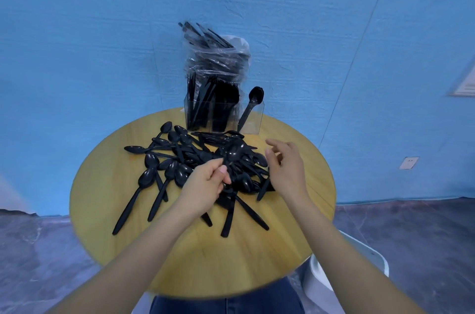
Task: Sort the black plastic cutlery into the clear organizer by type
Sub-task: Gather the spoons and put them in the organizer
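Observation:
A pile of black plastic cutlery (180, 159), mostly spoons, lies spread over the middle of a round wooden table (205, 257). At the table's far edge stands the clear organizer (253, 121); its left compartments are packed with upright black pieces and the right one holds a single spoon (250, 105). My left hand (205, 185) pinches a black spoon (232, 153) lifted slightly from the pile. My right hand (286, 167) hovers over the pile's right side, fingers apart and holding nothing.
A clear plastic bag (218, 56) stuffed with more black cutlery stands behind the organizer against the blue wall. A white chair (323, 280) is at the lower right beside the table. Grey floor surrounds the table.

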Demonstrator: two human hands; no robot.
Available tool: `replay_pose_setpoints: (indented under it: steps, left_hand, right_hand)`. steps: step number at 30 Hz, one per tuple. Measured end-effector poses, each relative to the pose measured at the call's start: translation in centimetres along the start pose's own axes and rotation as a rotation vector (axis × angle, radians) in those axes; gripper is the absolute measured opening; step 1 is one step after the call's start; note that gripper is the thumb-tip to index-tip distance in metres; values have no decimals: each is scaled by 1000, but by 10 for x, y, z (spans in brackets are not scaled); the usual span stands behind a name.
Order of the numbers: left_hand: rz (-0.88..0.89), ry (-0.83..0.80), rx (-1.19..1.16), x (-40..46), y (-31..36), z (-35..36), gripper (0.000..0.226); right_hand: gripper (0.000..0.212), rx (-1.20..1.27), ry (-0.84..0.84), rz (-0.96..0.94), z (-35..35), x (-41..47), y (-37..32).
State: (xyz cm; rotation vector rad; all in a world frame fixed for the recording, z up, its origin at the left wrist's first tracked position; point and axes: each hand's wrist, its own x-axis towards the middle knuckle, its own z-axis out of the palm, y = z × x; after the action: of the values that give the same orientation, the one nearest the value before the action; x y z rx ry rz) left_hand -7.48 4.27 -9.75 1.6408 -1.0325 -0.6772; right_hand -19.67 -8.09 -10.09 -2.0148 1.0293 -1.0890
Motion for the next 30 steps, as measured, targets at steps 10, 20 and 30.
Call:
replay_pose_setpoints:
  steps: [10,20,30]
  left_hand:
    - [147,252,258,-8,-40,5,24]
    - [174,268,270,-9,-40,6,28]
    - [154,278,338,-7,-44,7,31]
  right_hand:
    - [58,-297,-221,308,6,8,45]
    - [51,-126,-85,307,12,7,51]
    - [10,122,60,253,-3,-19,49]
